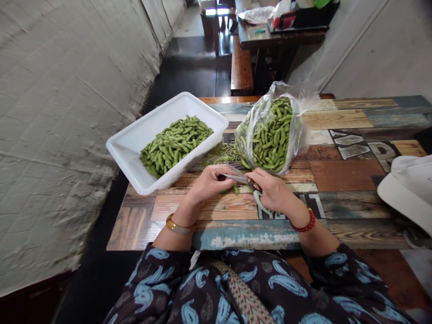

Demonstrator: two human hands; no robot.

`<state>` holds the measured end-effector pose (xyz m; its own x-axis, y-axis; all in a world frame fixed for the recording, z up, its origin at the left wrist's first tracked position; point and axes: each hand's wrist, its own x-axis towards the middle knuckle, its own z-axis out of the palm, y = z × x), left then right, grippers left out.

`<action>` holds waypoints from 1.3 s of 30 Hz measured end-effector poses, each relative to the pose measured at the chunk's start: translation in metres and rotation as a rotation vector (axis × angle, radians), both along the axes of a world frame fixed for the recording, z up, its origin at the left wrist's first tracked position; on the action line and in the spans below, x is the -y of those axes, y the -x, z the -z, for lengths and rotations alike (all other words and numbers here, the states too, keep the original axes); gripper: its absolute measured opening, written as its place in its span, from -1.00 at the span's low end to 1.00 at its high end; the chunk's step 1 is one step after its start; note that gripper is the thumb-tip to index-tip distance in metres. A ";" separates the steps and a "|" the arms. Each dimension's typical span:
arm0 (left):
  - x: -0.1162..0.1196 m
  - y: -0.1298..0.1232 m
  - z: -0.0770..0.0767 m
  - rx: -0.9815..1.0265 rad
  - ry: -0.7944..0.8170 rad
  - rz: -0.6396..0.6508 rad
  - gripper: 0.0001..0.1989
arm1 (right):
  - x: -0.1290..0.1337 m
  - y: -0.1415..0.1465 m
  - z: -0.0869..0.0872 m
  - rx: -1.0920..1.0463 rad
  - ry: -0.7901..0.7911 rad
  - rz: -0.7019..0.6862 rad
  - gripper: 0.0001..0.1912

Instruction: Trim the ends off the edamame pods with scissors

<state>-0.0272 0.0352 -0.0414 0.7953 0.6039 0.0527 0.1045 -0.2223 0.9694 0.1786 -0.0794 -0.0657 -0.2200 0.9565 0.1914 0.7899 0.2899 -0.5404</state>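
Observation:
My right hand (272,191) is closed around a pair of scissors (240,178) with pale green handles, their blades parted and pointing left. At the blade tips, my left hand (213,182) has its fingers pinched together; whatever they hold is hidden. A white plastic tub (126,146) stands beyond my left hand, with a heap of green soybean pods (177,146) inside. Behind my right hand, a clear plastic bag (249,135) lies open, full of more pods (275,132). Small green trimmings (219,153) and a few loose pods lie between tub and bag.
Everything rests on a patchwork wood-pattern table (209,209). A white cap (408,189) is at the right edge. A rough pale wall (67,112) runs along the left. Farther back are a bench (241,67) and another table (251,38) with items on it.

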 end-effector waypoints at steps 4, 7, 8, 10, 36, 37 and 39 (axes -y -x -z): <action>-0.001 0.003 0.002 0.010 0.065 -0.028 -0.84 | 0.000 0.000 -0.002 -0.006 -0.003 -0.005 -0.54; -0.001 0.004 0.002 0.011 0.080 -0.034 -0.85 | 0.000 0.001 -0.003 -0.014 -0.001 -0.013 -0.54; -0.001 0.004 0.002 0.008 0.086 -0.030 -0.85 | 0.000 0.001 -0.003 -0.015 -0.002 -0.014 -0.54; -0.001 0.004 0.001 0.003 0.101 -0.023 -0.85 | 0.000 0.001 -0.003 -0.027 -0.004 -0.014 -0.55; -0.002 0.000 0.008 0.049 0.080 -0.052 -0.80 | -0.004 0.000 0.006 -0.090 -0.022 -0.018 -0.76; -0.002 -0.001 0.008 0.058 0.119 -0.086 -0.80 | -0.005 0.000 0.007 -0.119 -0.040 0.013 -0.75; 0.000 -0.003 0.009 0.089 0.245 -0.171 -0.80 | -0.007 -0.001 0.009 -0.182 -0.076 0.082 -0.72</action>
